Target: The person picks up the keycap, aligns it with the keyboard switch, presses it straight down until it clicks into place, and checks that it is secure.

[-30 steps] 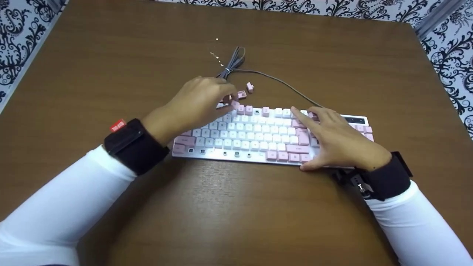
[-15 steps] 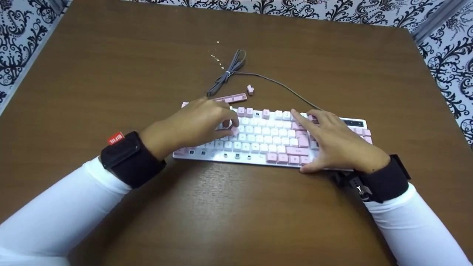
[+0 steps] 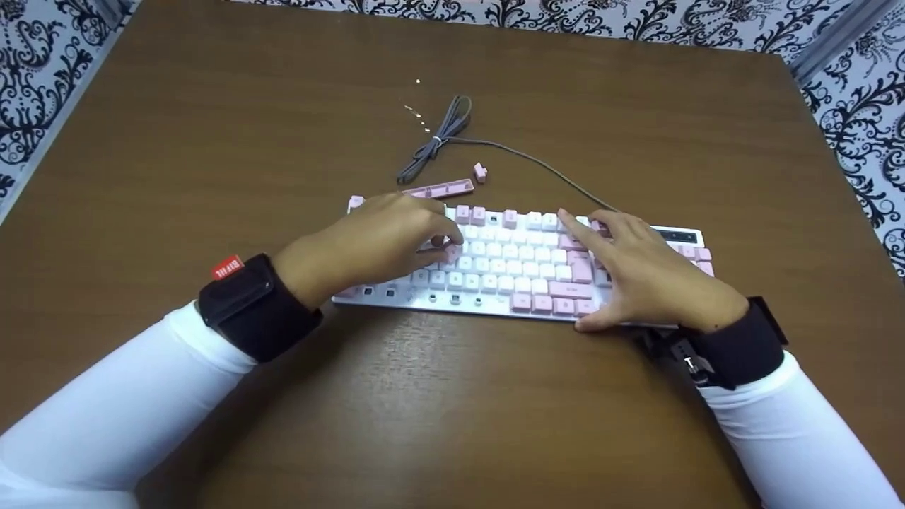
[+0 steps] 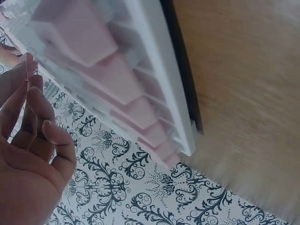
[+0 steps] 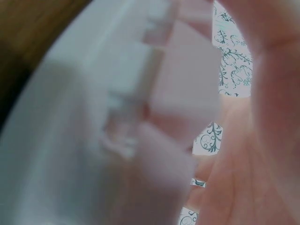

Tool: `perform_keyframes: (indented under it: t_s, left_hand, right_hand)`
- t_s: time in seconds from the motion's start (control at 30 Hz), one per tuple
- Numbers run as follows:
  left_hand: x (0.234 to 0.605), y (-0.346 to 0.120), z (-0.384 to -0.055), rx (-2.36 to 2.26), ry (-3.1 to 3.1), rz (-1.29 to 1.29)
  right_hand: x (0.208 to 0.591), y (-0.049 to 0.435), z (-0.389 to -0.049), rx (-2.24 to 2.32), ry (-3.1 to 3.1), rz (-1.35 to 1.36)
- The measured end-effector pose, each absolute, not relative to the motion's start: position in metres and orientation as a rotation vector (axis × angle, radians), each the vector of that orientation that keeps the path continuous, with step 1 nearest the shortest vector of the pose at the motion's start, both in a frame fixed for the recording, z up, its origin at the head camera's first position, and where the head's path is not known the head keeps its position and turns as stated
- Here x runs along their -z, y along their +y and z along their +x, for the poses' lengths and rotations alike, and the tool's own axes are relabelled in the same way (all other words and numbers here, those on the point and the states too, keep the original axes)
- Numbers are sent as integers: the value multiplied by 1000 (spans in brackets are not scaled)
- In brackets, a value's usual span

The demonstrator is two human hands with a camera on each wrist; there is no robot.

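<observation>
A white keyboard [image 3: 495, 256] with white and pink keys lies on the table. My left hand [image 3: 385, 237] is over its left half, pinching a small pink keycap [image 4: 28, 64] between thumb and fingertips, close above the keys. Several key positions, including some in the front row, show bare switches. My right hand [image 3: 640, 272] spans the keyboard's right part and holds it, thumb at the front edge and fingers reaching the back rows. The right wrist view shows pink keys [image 5: 183, 89] very close under the arched palm [image 5: 253, 173].
Behind the keyboard lie a long pink keycap [image 3: 442, 189] and a small pink keycap [image 3: 480, 172]. A bundled grey cable [image 3: 435, 141] runs to the keyboard's back edge. Tiny pale bits [image 3: 417, 115] are scattered near the bundle on the brown table [image 3: 283, 106].
My left hand has come from the keyboard's back edge toward me, over the keys, with the pink keycap, then shifted slightly right. The long keycap is now uncovered. My right hand stays put.
</observation>
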State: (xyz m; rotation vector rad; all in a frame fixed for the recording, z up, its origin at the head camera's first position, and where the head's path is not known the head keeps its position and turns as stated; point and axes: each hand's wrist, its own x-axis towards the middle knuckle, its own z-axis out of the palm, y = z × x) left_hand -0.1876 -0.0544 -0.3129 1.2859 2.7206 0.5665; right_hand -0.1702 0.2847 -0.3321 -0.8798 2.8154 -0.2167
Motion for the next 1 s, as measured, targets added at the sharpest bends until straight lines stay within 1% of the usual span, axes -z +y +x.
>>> perform_keyframes:
  t_s: [0.4, 0.67, 1.0]
  left_hand:
    - [312, -53, -186, -512, 2734, 1268]
    - [313, -48, -182, -450, 2855, 1189]
    - [320, -46, -182, -480, 2910, 1279]
  right_hand:
    - [333, 284, -170, 202, 2811, -867]
    - [333, 285, -170, 203, 2815, -869]
    - [333, 285, -170, 213, 2813, -874]
